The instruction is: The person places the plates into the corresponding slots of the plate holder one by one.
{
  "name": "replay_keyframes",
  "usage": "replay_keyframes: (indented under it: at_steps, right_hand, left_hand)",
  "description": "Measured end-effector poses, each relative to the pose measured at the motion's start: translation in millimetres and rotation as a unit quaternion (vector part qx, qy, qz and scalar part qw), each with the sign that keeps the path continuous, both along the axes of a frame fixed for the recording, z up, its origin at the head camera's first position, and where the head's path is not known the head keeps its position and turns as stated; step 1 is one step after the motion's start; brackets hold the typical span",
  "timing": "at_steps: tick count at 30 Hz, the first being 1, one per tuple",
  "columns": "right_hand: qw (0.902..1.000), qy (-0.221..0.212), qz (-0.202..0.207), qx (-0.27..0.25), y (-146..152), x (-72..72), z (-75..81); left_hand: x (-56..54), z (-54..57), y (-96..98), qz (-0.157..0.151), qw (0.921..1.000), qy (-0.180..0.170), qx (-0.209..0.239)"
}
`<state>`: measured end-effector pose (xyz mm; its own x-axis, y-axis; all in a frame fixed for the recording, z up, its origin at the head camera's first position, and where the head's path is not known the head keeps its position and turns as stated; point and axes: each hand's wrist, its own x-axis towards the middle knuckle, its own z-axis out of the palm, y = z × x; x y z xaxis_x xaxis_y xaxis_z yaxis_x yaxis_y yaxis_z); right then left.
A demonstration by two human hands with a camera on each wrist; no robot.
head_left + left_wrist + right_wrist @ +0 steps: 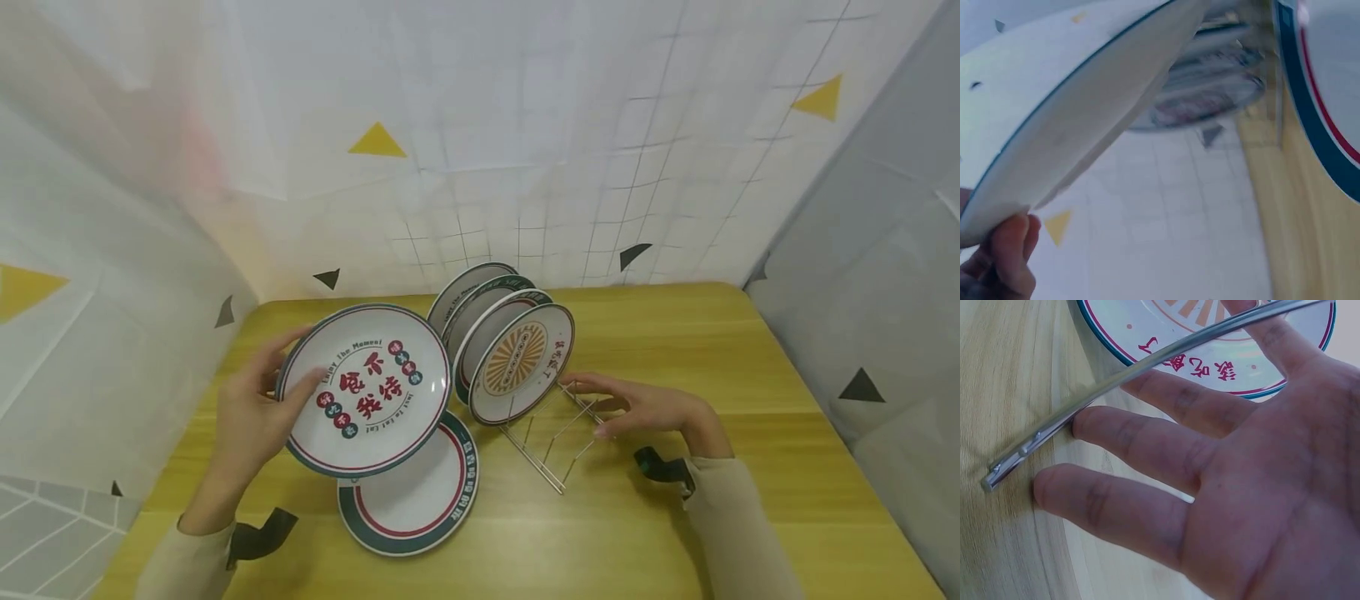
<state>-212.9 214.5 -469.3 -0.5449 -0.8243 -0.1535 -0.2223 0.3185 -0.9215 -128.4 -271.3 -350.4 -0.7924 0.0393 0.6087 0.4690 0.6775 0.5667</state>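
My left hand (255,408) pinches the left rim of a white plate (375,450) with a green edge and red lettering, thumb on its face. The plate is held tilted above another green-rimmed plate (405,542) lying on the table, partly covering it. My right hand (645,408) is at the right end of a metal wire dish rack (540,471), fingers fairly straight and touching its rail (1166,356). Several plates stand on edge at the rack's far left part; the front one (517,367) has an orange sunburst. In the left wrist view, the held plate's pale underside (1079,137) shows.
The wooden table (750,500) has a white sheet (525,192) behind it, marked with grid lines and yellow and black triangles. White sheets also stand on the left and right. Black straps (258,537) are on both wrists.
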Motion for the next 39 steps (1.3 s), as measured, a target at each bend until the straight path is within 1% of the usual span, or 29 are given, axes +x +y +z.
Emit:
replay_keyframes:
  at_steps: [3, 5, 8, 10, 12, 14, 17, 19, 21, 25, 28, 34, 36, 39]
  right_hand:
    - [1.0000, 0.000, -0.001, 0.004, 0, -1.0, 1.3]
    - [1.0000, 0.000, -0.001, 0.003, 0, -0.9, 2.0]
    - [1.0000, -0.003, 0.000, 0.000, 1, 0.0, 1.6]
    - [1.0000, -0.004, 0.001, -0.007, 1, 0.4, 0.6]
    - [1.0000, -0.001, 0.001, -0.009, 2, 0.5, -1.4]
    - [0.9999, 0.005, 0.004, -0.013, 1, 0.6, -3.6]
    - [0.9997, 0.011, 0.009, -0.019, 0, 0.6, -7.4]
    - [0.9995, 0.010, 0.013, -0.026, -2, -0.2, -9.7]
    - [0.9994, 0.007, 0.016, -0.029, -4, -1.4, -11.7]
    - [0.9993, 0.002, 0.020, -0.032, -8, -2.8, -12.3]
    - [0.9992, 0.002, 0.021, -0.033, -8, -3.1, -12.2]
    - [0.9993, -0.011, 0.013, -0.032, -7, -4.4, -12.0]
    - [0.9993, -0.015, 0.012, -0.032, -7, -4.3, -12.5]
    - [0.9993, -0.027, 0.007, -0.026, -7, -3.5, -13.9]
  left_hand:
    - [2.2, 14.4, 17.6, -0.006, 0.9992, 0.015, 0.037]
    - [0.4, 22.3, 34.7, -0.014, 0.9979, 0.032, 0.054]
    - [-9.6, 28.3, 64.3, -0.045, 0.9945, 0.073, 0.060]
    - [-20.2, 27.8, 85.4, -0.071, 0.9912, 0.100, 0.051]
    - [-31.8, 23.7, 106.5, -0.098, 0.9870, 0.121, 0.039]
    - [-41.7, 16.9, 125.8, -0.118, 0.9835, 0.136, 0.018]
    - [-52.1, 4.6, 150.2, -0.134, 0.9785, 0.156, -0.016]
    - [-55.7, -3.7, 162.0, -0.132, 0.9768, 0.163, -0.045]
    - [-57.6, -11.3, 170.7, -0.125, 0.9761, 0.164, -0.069]
    - [-57.3, -22.6, 181.6, -0.117, 0.9769, 0.146, -0.103]
    - [-55.5, -27.9, 188.7, -0.115, 0.9763, 0.143, -0.115]
    - [-55.2, -36.8, 201.3, -0.093, 0.9708, 0.167, -0.145]
    - [-54.3, -38.8, 204.2, -0.090, 0.9697, 0.165, -0.156]
    - [-52.5, -44.9, 206.4, -0.086, 0.9688, 0.154, -0.174]
